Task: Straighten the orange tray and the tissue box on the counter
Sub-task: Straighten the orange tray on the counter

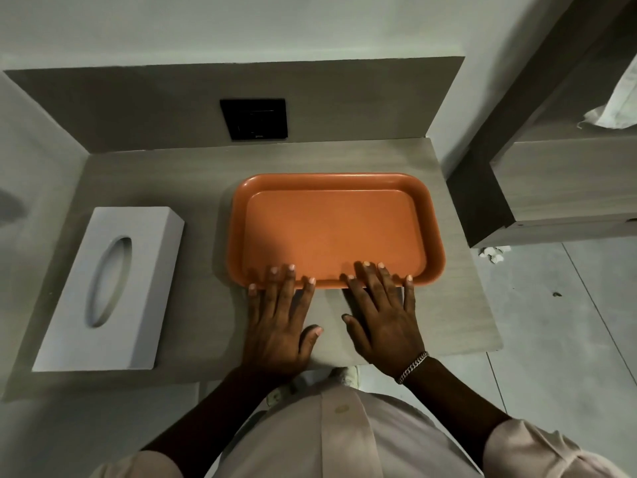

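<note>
An empty orange tray (332,227) lies flat on the right half of the counter (193,188), its long sides about parallel to the back wall. My left hand (281,322) and my right hand (384,313) rest flat on the counter, fingers spread, with the fingertips lying over the tray's near rim. Neither hand grips anything. A white tissue box (110,288) with an oval slot lies on the left of the counter, turned at an angle to the counter's edges. No tissue shows in its slot.
A black wall plate (254,119) is set in the backsplash behind the tray. The counter ends just right of the tray, with tiled floor (558,322) beyond. A wooden unit (565,188) with white cloth on it stands at the right.
</note>
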The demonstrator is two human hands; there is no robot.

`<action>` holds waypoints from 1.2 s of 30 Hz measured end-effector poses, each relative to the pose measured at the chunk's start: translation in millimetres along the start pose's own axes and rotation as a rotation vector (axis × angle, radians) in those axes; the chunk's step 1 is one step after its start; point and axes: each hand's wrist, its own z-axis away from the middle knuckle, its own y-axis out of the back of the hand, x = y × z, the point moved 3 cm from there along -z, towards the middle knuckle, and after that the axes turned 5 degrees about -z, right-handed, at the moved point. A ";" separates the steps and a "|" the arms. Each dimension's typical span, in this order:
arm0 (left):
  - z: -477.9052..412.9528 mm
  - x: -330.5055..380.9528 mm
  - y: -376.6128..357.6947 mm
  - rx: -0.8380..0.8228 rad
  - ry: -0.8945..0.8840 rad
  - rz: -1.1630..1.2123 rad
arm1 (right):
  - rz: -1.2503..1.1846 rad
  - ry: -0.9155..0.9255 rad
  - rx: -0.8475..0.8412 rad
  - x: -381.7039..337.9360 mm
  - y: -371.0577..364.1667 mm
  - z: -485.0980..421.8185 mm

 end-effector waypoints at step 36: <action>-89.0 -38.6 14.8 -0.025 0.018 0.124 | 0.004 -0.074 -0.148 29.2 0.6 -112.7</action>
